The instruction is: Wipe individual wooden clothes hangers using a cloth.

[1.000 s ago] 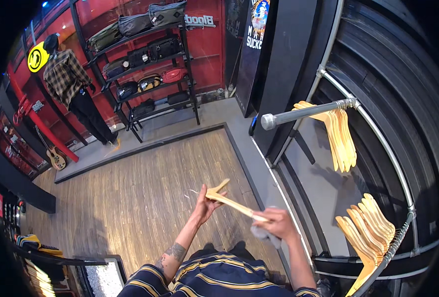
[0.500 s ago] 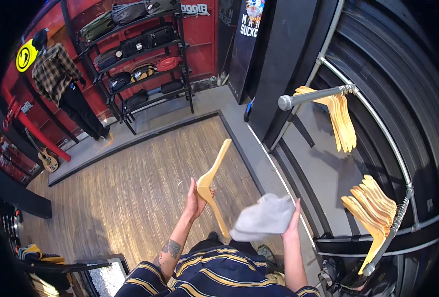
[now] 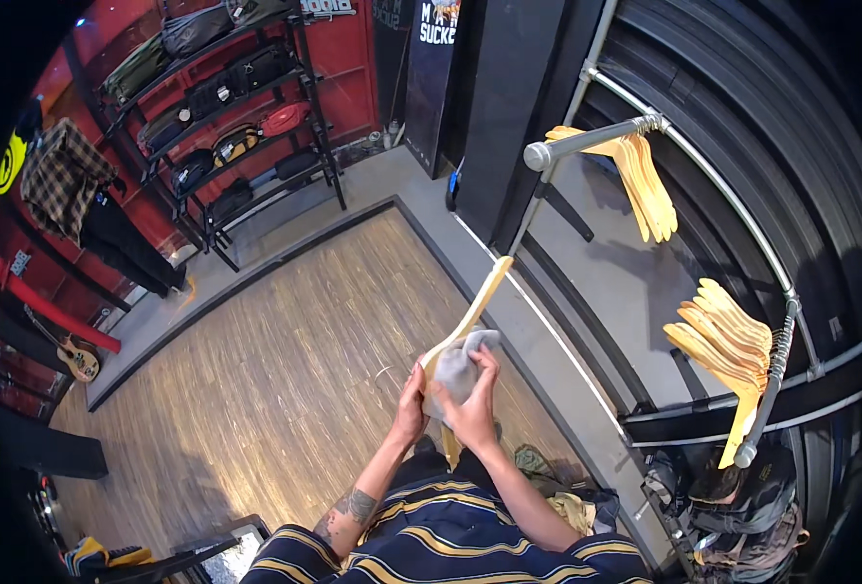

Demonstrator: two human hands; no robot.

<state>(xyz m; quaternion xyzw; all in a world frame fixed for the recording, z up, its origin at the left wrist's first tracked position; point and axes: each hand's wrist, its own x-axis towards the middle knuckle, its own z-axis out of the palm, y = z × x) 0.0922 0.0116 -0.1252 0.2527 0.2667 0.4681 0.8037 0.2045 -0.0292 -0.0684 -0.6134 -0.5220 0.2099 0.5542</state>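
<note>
A pale wooden clothes hanger is tilted in front of me, one arm pointing up and to the right. My left hand is closed around its middle, and the thin metal hook sticks out to the left of that hand. In my right hand a grey cloth is bunched up and pressed against the hanger near its centre. The cloth and fingers hide part of the hanger's middle and lower arm.
Several wooden hangers hang on a metal pipe rail at the upper right; more hangers hang on a lower pipe. Backpacks lie below. A bag shelf, a dressed mannequin and a guitar stand at the far left.
My right hand has brought the grey cloth leftward onto the hanger and bunched it. The left hand with the hanger has moved slightly right and down. The view has shifted to the right.
</note>
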